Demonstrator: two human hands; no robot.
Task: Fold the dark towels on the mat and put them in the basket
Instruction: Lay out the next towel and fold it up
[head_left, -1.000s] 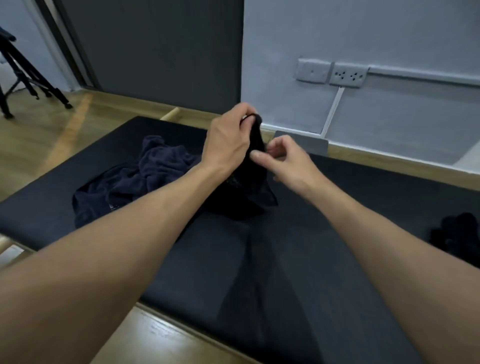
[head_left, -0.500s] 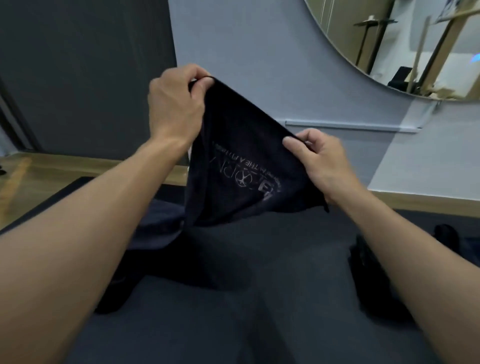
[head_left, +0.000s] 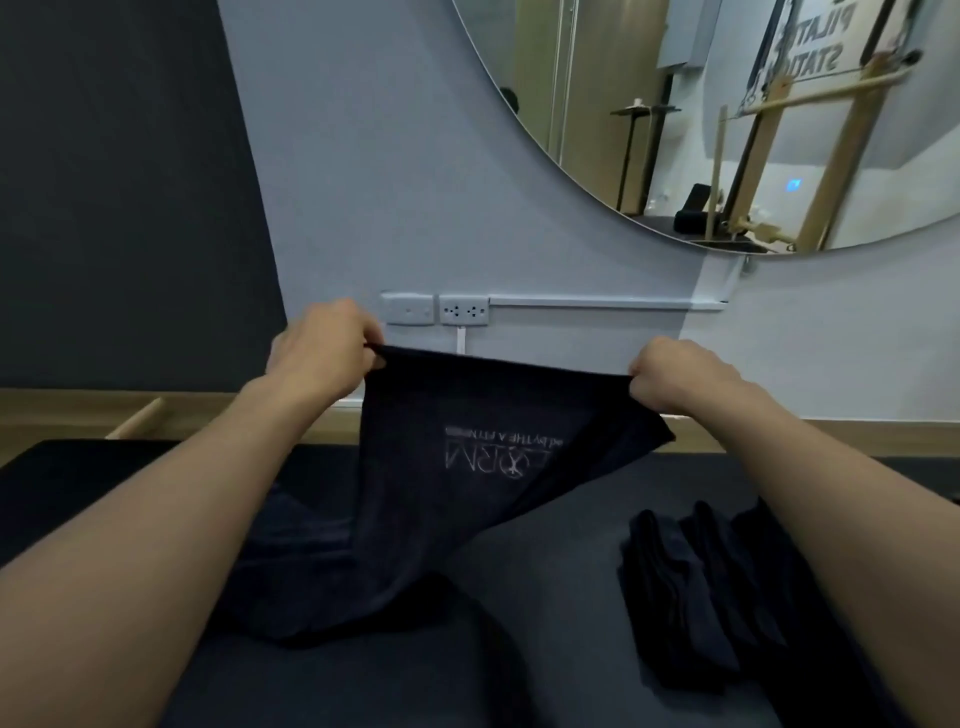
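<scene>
A dark towel (head_left: 467, 467) with a pale printed logo, seen upside down, hangs stretched in front of me above the black mat (head_left: 561, 551). My left hand (head_left: 322, 358) pinches its top left corner and my right hand (head_left: 680, 379) pinches its top right corner. The top edge runs nearly level between them. The towel's lower part drapes down onto a heap of unfolded dark towels (head_left: 291, 582) on the mat under my left forearm. Several folded dark towels (head_left: 696, 587) lie on the mat under my right forearm. No basket is in view.
A grey wall with two socket plates (head_left: 434, 309) stands right behind the mat, and a big round mirror (head_left: 727, 114) hangs above. A dark wall panel (head_left: 119, 208) is at the left. A strip of wooden floor (head_left: 130, 415) shows between mat and wall.
My hands have drawn apart along the towel's top edge, pulling it out flat and wide. The view has tipped upward from the mat to the wall and mirror.
</scene>
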